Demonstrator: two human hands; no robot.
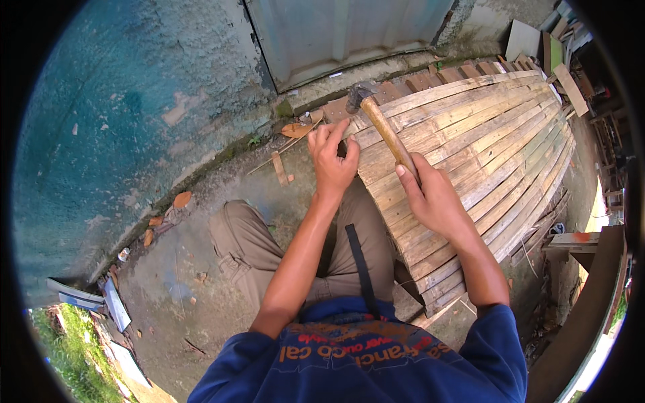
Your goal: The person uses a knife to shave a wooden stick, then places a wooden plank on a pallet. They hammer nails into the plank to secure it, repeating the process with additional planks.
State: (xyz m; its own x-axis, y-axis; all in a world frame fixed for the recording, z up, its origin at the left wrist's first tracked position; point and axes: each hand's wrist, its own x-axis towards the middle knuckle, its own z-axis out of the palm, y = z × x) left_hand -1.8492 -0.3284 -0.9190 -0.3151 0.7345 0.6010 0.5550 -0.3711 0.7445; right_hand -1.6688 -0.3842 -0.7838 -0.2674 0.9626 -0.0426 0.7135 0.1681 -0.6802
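My right hand (433,198) is wrapped round the wooden handle of a hammer (386,129). The hammer's dark metal head is raised over the far left corner of a bamboo slat panel (463,134). At that same corner is my left hand (334,161), its fingers bent and drawn together by the end of the outermost slat. Whatever the left fingertips pinch, perhaps something small, is too fine to make out. The panel's split bamboo strips lie side by side, running from beside my knees to the far right.
A rough teal wall (134,121) and a metal door (349,33) stand along the far side. Wooden pieces (470,70) line the panel's far edge. A short wood scrap (279,168) and dry leaves (182,199) lie on the concrete. At right is a curved brown board (584,302).
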